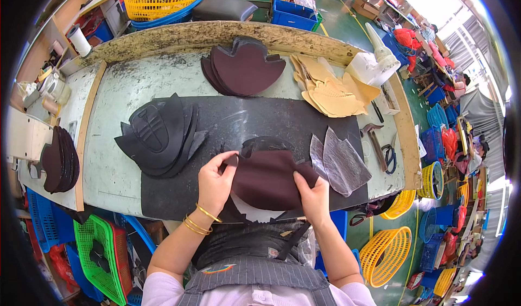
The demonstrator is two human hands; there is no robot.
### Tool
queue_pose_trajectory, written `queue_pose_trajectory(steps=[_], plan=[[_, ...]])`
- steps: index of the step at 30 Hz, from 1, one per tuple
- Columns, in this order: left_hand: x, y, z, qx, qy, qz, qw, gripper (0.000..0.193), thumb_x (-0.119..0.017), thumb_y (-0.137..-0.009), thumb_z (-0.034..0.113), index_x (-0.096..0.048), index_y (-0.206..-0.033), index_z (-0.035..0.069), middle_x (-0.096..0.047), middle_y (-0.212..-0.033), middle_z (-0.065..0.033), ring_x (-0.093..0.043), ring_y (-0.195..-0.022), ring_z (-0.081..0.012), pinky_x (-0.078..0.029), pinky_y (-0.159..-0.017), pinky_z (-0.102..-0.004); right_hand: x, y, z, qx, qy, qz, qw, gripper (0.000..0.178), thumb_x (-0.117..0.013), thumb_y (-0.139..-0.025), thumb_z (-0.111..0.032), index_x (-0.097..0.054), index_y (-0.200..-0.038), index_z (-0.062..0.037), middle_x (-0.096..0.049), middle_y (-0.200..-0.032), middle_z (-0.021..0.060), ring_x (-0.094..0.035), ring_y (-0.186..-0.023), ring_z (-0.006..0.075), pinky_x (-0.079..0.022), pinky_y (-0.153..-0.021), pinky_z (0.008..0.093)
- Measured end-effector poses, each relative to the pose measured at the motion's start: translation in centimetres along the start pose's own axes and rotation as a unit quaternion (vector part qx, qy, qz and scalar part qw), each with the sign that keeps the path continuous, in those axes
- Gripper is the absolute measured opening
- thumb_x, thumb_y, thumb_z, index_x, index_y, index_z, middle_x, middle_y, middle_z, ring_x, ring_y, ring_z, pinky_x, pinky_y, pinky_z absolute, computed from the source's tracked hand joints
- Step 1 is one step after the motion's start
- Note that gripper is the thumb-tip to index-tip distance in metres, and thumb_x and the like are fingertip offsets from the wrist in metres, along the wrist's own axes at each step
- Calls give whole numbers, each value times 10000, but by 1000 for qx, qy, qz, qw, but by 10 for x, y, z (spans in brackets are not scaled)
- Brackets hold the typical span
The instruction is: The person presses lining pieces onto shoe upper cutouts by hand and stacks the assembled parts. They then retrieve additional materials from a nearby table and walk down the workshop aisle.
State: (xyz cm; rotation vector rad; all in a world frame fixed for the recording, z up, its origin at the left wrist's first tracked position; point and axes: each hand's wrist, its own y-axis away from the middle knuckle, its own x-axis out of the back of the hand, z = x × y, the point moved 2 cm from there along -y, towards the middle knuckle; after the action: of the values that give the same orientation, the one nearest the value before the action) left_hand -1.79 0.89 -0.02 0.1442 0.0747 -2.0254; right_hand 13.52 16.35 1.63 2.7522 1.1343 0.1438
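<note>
A black mat [217, 122] underlies the maroon piece [266, 180]; green floor [343, 28] borders the bench [108, 110].

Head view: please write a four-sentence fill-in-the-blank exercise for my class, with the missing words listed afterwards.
1. The right hand grips the maroon piece at its ____ side.
2. Gold bangles are worn on the person's ____ arm.
3. The scissors lie to the ____ of the hammer.
4. Directly beneath the yellow basket is a ____ one.

Missing words: right; left; right; blue.
</note>
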Motion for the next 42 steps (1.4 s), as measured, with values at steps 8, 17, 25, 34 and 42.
queue_pose_trajectory(steps=[8, 17, 25, 34, 42], plan=[[-12, -1, 48, 73, 41, -19, 996, 187, -613, -890, 127, -640, -1036, 12, -567, -661, 24, -378, -410, -5, -259, -353, -178, -5, 4, -32, 89, 16, 28, 995, 227, -536, -915, -33, -609, -1123, 16, -631, -1041, 30, -542, -935, 64, -429, -840, 217], [-1, -6, 17, 158, -7, -22, 987, 170, -633, -868, 115, -651, -998, 8, -578, -631, 24, -389, -408, -4, -263, -355, -179, -11, 8, 3, 39, 27, 54, 997, 212, -539, -900, -22, -626, -1090, 14, -652, -980, 41, -554, -914, 72, -435, -825, 225], [4, -5, 11, 101, -72, -18, 992, 179, -649, -851, 105, -646, -992, -5, -561, -593, 39, -386, -410, 0, -255, -366, -182, -10, 10, 16, 69, 55, 61, 994, 204, -551, -880, -5, -635, -1065, 9, -660, -957, 36, -566, -887, 74, -438, -804, 223], [10, -7, -3, 22, -120, -1, 993, 173, -650, -813, 31, -646, -978, -22, -623, -740, 3, -440, -493, 9, -326, -417, -179, -14, 9, 19, 67, 89, 75, 991, 189, -567, -855, 2, -651, -1024, 7, -671, -939, 61, -591, -880, 96, -451, -799, 240], [16, -15, 26, -171, -360, 120, 909, 374, -672, -700, -58, -602, -1057, 29, -538, -867, -40, -416, -484, -71, -376, -470, -213, -11, 10, 20, 96, 127, 98, 982, 202, -584, -834, -10, -652, -1024, -4, -675, -930, 77, -603, -854, 101, -463, -782, 247]])
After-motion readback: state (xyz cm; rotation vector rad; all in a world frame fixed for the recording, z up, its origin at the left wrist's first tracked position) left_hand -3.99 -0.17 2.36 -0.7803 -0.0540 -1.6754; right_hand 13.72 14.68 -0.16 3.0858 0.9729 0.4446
